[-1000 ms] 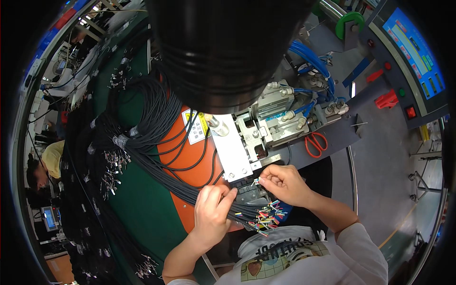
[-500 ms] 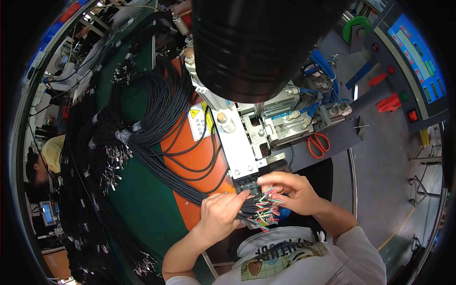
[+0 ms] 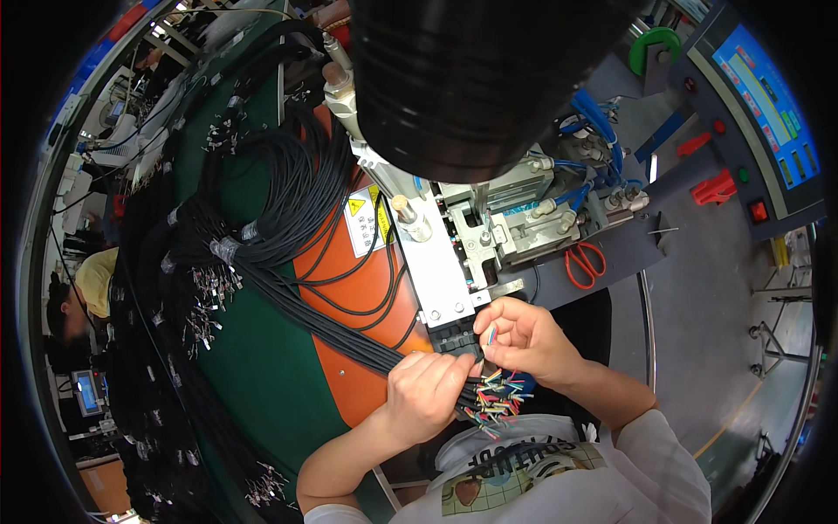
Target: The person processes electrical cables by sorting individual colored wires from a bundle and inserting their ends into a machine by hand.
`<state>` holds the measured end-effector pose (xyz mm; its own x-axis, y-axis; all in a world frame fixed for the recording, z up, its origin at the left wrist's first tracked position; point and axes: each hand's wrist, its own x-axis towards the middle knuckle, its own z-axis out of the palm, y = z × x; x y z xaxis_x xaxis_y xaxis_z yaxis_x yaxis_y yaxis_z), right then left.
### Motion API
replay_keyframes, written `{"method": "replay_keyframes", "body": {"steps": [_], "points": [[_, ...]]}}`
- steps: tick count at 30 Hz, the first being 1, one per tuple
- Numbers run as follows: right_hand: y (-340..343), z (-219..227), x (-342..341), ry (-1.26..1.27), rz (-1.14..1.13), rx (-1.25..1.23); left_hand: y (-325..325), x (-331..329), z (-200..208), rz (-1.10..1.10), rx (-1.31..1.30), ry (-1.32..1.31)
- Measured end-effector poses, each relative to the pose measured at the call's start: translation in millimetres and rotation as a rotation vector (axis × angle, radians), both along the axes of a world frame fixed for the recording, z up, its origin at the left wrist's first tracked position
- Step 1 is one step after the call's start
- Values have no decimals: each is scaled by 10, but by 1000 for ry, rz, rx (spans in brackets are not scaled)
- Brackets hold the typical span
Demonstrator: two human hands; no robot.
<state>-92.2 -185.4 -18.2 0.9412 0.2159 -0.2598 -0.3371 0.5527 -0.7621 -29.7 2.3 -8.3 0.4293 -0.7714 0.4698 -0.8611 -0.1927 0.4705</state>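
My left hand [image 3: 428, 393] is closed around a black cable near its end, thumb and fingers pressed together just below the machine's dark fixture [image 3: 456, 338]. Colored wires stick up between the thumb and fingertips of my right hand [image 3: 526, 342], which pinches them beside that fixture. Below both hands hangs a cluster of stripped multicolored wire ends [image 3: 497, 403], fanning out from a bundle of black cables [image 3: 358, 342]. These cables run in from the upper left, under my left hand. My fingers partly hide where the pinched wires join their cable.
A metal machine with a white plate [image 3: 434, 271] stands ahead, under a large black cylinder [image 3: 463, 87]. Red-handled scissors [image 3: 585, 265] lie to its right. Cable bundles [image 3: 288, 192] cover the green table at left. A control screen [image 3: 768, 105] stands far right; another person [image 3: 96, 284] is far left.
My left hand has shifted right along the cables. My right hand has moved slightly up and now pinches wires apart from the cluster. A metal part of the machine has slid toward me.
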Motion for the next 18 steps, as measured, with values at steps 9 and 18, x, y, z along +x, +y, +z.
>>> {"method": "replay_keyframes", "body": {"steps": [9,18], "points": [[159,-74,-109,-857,-392,-1138,-13,39,92,67,-46,225],[-65,-11,34,-190,27,-19,120,237,103,-182,-77,668]]}}
